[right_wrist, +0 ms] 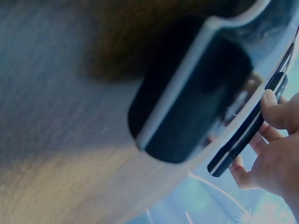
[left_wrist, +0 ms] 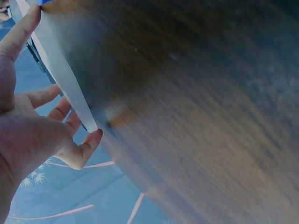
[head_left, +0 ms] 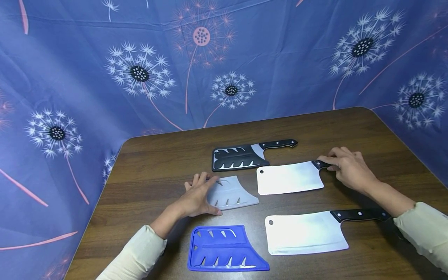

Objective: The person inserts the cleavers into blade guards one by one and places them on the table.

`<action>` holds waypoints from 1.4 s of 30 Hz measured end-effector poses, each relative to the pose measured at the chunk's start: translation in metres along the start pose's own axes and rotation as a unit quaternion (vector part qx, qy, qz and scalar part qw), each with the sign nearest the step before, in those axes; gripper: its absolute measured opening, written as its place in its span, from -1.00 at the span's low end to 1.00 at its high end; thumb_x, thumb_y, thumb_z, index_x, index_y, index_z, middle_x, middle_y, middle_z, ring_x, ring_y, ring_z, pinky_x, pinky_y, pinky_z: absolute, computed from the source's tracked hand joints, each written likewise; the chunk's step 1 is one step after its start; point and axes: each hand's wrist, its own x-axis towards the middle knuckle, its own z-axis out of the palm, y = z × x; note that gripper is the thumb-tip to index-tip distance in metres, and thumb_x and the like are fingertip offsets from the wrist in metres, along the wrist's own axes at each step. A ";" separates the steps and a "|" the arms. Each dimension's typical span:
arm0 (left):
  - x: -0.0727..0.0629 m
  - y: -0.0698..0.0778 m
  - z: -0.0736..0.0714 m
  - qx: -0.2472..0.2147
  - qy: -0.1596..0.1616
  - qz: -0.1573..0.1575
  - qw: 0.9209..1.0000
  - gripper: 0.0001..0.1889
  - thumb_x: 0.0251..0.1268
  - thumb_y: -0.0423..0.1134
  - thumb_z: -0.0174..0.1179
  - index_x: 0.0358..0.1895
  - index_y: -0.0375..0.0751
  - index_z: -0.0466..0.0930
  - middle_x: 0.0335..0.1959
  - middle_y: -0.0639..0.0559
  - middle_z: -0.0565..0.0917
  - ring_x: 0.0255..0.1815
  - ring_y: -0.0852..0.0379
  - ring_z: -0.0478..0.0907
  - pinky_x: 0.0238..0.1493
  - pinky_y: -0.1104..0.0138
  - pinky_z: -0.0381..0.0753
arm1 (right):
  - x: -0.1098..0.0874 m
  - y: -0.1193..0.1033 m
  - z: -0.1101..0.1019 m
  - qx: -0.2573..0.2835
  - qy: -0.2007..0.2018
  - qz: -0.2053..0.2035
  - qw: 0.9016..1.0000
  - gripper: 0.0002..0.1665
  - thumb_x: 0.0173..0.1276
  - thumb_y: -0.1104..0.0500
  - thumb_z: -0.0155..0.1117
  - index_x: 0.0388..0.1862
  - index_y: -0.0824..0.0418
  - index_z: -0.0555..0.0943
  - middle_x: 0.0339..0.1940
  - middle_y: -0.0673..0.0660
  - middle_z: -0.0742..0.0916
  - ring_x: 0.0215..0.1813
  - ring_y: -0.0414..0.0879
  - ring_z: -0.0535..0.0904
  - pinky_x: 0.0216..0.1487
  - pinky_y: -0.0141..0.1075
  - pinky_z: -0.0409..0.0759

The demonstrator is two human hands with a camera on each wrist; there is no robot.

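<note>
My left hand [head_left: 199,196] spans a pale grey blade guard [head_left: 229,192], thumb at its near edge and fingers at its far edge; the left wrist view shows fingertips along the guard's [left_wrist: 70,77] edges. With my right hand [head_left: 351,171] I hold the black handle of a cleaver [head_left: 288,178]. The cleaver's bare blade points left toward the guard's open end, a small gap between them. In the right wrist view, thumb and fingers lie around that handle [right_wrist: 238,140], most of which is hidden by the hand in the head view.
Nearer me lies a second bare cleaver [head_left: 304,235], its handle under my right forearm. A blue blade guard [head_left: 227,249] lies left of it. Farther back is a cleaver in a black guard [head_left: 238,157]. The wooden table [head_left: 157,155] ends at a blue patterned cloth [head_left: 280,77].
</note>
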 end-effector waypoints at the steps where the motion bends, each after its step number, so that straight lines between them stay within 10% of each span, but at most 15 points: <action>1: 0.000 0.000 0.000 0.000 0.003 0.001 1.000 0.13 -0.39 0.14 0.59 0.42 -0.10 0.27 0.25 -0.08 0.31 0.16 0.00 0.20 -0.12 0.10 0.12 | 0.000 0.000 -0.001 -0.002 0.000 0.004 1.000 -0.24 -0.21 0.70 0.18 0.07 0.31 0.65 -0.16 0.27 0.60 -0.06 0.18 0.43 -0.08 0.24 0.25; 16: 0.002 0.004 -0.007 -0.019 0.099 0.001 0.995 0.14 -0.44 0.08 0.62 0.43 -0.08 0.27 0.24 -0.08 0.30 0.20 -0.02 0.16 -0.02 0.05 0.10 | -0.002 -0.002 -0.013 -0.004 0.091 -0.016 0.996 -0.18 -0.22 0.69 0.11 0.11 0.23 0.60 -0.11 0.28 0.52 -0.02 0.22 0.35 0.01 0.27 0.14; 30: 0.001 0.005 -0.027 0.019 0.209 0.014 0.978 0.14 -0.50 -0.04 0.67 0.40 0.01 0.28 0.21 -0.11 0.30 0.22 -0.11 0.14 0.01 -0.06 0.04 | 0.000 -0.005 -0.031 0.011 0.228 -0.055 0.972 -0.06 -0.22 0.68 0.02 0.21 0.11 0.57 -0.07 0.40 0.48 -0.04 0.35 0.29 0.06 0.34 -0.01; 42: -0.001 0.007 -0.036 0.026 0.236 0.023 0.971 0.13 -0.48 -0.03 0.66 0.39 -0.01 0.27 0.23 -0.12 0.27 0.23 -0.13 0.14 0.03 -0.11 0.04 | 0.000 -0.010 -0.038 0.008 0.263 -0.069 0.962 -0.15 -0.15 0.62 -0.05 0.16 0.13 0.59 -0.11 0.42 0.47 -0.10 0.35 0.26 0.00 0.30 -0.02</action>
